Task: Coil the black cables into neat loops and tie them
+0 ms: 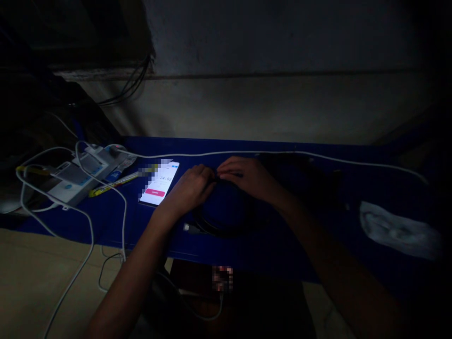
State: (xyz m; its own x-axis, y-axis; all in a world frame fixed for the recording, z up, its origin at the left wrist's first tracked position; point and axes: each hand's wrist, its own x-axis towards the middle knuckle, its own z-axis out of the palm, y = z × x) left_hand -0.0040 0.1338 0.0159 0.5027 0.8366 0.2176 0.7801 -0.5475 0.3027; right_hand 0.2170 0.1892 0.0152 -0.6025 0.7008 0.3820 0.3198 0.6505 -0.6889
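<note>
Both hands, left and right, pinch the far edge of a coiled black cable, its loop lying just near of them.

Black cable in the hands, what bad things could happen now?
1. It is very dark, so the left hand and right hand might lose the black cable, and its coil could spring loose.
2. The lit phone lies just beside the left hand; a wrist might nudge it.
3. The white cable runs just behind the hands and could snag.
</note>
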